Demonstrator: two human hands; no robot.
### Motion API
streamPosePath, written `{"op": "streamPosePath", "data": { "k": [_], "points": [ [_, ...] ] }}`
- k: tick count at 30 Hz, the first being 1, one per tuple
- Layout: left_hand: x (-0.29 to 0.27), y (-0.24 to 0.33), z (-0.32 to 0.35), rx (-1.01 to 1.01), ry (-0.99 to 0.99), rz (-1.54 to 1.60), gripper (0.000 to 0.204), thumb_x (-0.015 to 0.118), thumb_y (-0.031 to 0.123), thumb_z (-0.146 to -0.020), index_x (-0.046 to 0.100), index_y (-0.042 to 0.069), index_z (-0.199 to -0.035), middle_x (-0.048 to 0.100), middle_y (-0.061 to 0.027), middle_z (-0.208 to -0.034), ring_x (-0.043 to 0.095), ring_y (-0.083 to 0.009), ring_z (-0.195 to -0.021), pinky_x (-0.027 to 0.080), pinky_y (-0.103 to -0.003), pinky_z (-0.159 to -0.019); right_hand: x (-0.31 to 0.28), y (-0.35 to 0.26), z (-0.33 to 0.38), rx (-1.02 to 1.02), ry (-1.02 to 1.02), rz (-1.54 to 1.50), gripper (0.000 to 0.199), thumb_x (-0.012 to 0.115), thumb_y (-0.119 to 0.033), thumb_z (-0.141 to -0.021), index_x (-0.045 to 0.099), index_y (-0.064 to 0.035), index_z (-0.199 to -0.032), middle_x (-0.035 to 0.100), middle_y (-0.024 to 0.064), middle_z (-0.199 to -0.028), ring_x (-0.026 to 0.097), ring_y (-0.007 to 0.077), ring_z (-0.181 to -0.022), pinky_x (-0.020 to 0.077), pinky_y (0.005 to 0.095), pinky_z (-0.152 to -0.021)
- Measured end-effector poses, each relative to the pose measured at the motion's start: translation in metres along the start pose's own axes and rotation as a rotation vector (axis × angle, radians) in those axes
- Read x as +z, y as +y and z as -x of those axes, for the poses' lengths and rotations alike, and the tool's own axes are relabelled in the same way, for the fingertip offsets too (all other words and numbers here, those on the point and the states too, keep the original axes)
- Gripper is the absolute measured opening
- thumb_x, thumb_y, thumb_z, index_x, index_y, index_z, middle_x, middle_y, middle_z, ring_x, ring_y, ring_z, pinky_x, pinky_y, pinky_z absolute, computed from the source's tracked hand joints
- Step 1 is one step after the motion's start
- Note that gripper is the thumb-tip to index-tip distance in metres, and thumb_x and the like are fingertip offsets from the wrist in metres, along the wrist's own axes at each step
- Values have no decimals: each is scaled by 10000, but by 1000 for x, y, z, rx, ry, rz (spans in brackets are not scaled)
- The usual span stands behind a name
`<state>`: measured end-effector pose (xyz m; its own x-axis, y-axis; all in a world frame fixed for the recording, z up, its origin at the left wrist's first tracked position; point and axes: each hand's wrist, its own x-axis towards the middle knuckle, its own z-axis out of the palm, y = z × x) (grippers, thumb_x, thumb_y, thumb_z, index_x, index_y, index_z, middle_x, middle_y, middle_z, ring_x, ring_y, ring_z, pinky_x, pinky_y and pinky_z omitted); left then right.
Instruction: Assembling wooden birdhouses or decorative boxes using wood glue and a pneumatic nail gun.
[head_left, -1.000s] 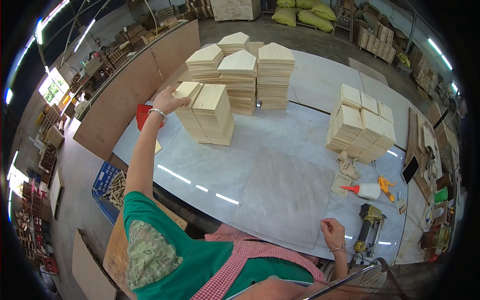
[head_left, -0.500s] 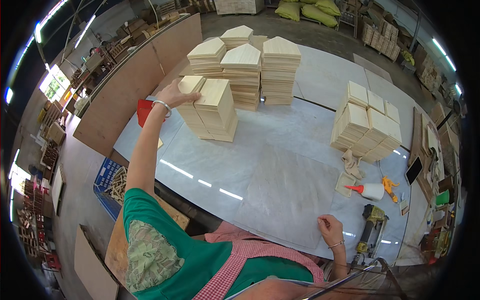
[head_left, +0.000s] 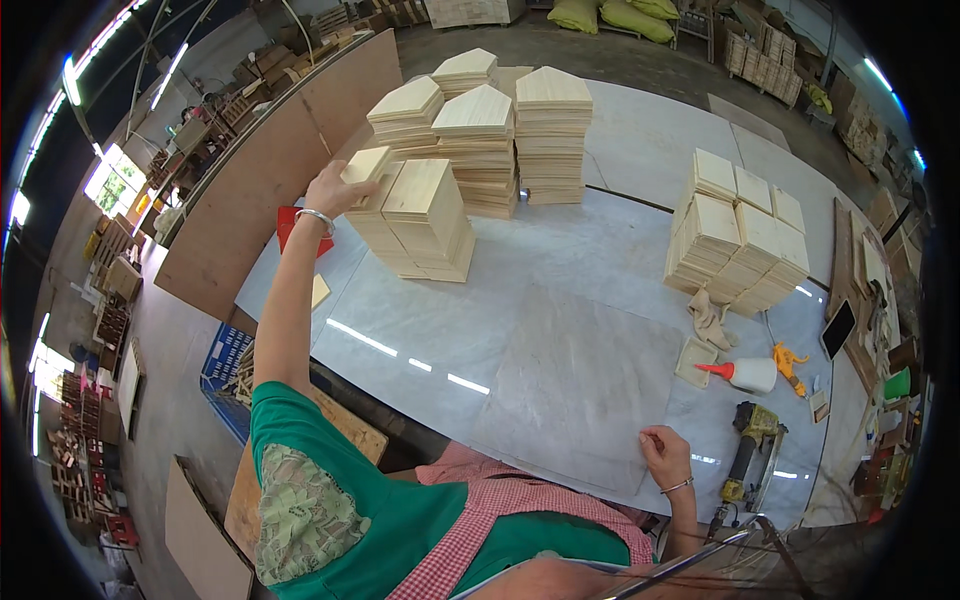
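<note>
My left hand (head_left: 334,190) reaches far out to the left and grips the top wooden board (head_left: 366,163) of the left stack in a pair of pale board stacks (head_left: 425,222). A bracelet circles that wrist. My right hand (head_left: 664,455) rests near the front edge of the grey worktable (head_left: 560,350), fingers loosely curled, holding nothing. My green sleeve and checked apron fill the lower part of the view.
Three taller stacks of pointed boards (head_left: 490,125) stand behind. Stacks of square boards (head_left: 740,240) sit at the right. A white glue bottle with red tip (head_left: 742,374), a rag (head_left: 708,318) and a nail gun (head_left: 745,455) lie near my right hand. A large plywood sheet (head_left: 270,180) leans at the left.
My left hand has shifted slightly and closed on the top board of the left stack. My right hand stays by the table's front edge.
</note>
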<state>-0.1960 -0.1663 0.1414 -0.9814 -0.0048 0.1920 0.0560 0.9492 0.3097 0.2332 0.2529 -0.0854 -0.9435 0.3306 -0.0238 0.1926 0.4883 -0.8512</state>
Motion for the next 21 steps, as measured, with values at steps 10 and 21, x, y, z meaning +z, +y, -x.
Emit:
{"op": "streamPosePath", "data": {
  "k": [10, 21],
  "points": [
    [12, 57, 87, 324, 1, 760, 829, 783, 230, -703, 373, -13, -1382, 567, -155, -1209, 566, -227, -1092, 459, -314, -903, 3, -34, -14, 69, -45, -94, 247, 682, -184, -827, 650, -2, -991, 665, 105, -838, 635, 168, -727, 506, 279, -680],
    [206, 137, 290, 645, -53, 959, 1065, 874, 277, -585, 280, -43, -1409, 501, -204, -1204, 501, -315, -1110, 441, -364, -902, 73, -101, -73, -275, 116, -29, 406, 719, -240, -740, 592, -16, -1054, 614, 118, -933, 594, 278, -783, 504, 351, -676]
  ]
}}
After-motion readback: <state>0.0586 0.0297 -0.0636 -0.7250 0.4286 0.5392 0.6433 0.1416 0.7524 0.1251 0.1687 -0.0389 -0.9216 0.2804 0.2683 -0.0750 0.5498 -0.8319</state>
